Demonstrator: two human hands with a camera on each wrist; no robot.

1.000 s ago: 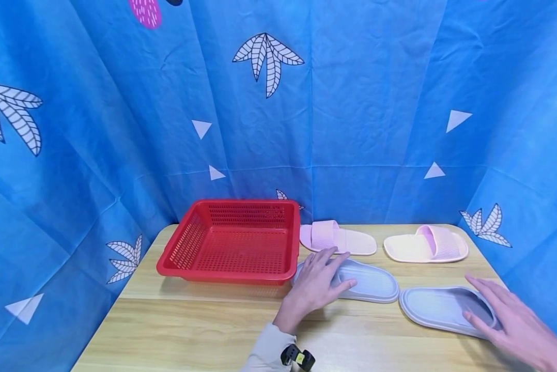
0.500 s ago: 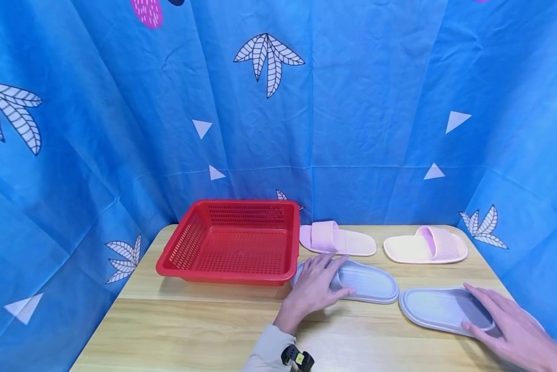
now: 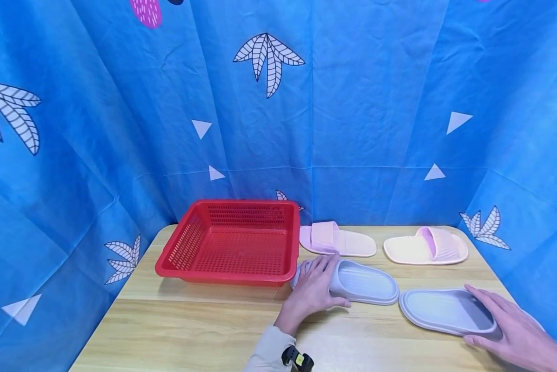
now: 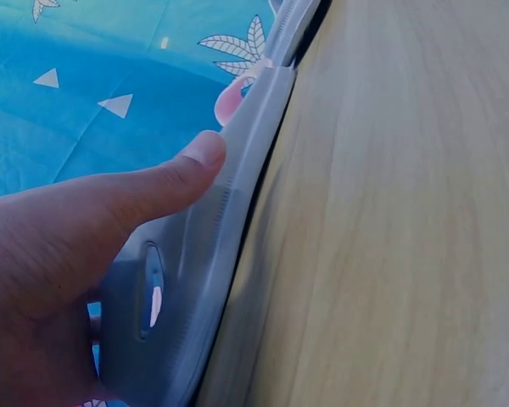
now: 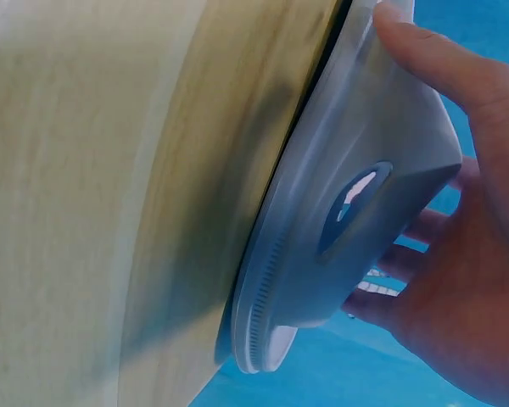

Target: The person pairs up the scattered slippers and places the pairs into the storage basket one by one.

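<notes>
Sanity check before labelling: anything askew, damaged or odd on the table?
Nothing stands out. Two pink slippers and two grey slippers lie flat and undamaged beside the basket; the left hand and right hand each grip a grey one.

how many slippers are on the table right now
4: two pink slippers at the back, two grey slippers in front, one under the left hand beside the red basket, one under the right hand.

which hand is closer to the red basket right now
Left. The left hand grips the front of a grey slipper right beside the red basket. The right hand holds the other grey slipper, far off at the table's right edge.
</notes>
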